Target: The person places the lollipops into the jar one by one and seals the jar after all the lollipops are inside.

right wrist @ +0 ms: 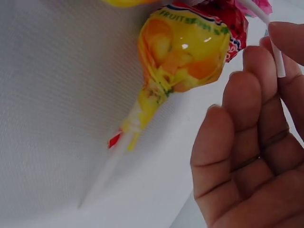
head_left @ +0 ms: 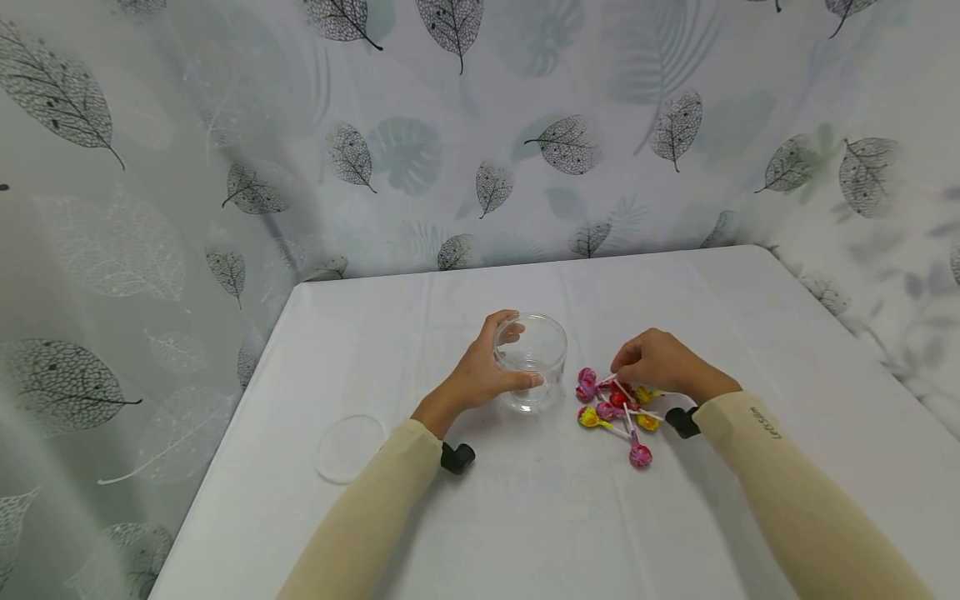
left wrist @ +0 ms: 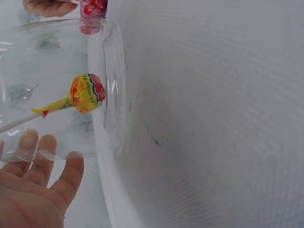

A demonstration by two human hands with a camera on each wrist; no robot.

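One clear glass jar, one clear round disc, at least seven wrapped lollipops, two hands

A leaf-printed backdrop borders the white table at back, left and right.

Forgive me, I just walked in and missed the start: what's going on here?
A person's left hand holds a clear jar, while the right hand pinches a white lollipop stick. Several wrapped lollipops are bunched on the white table, right of the jar. A clear disc, maybe a lid, lies off to the left.
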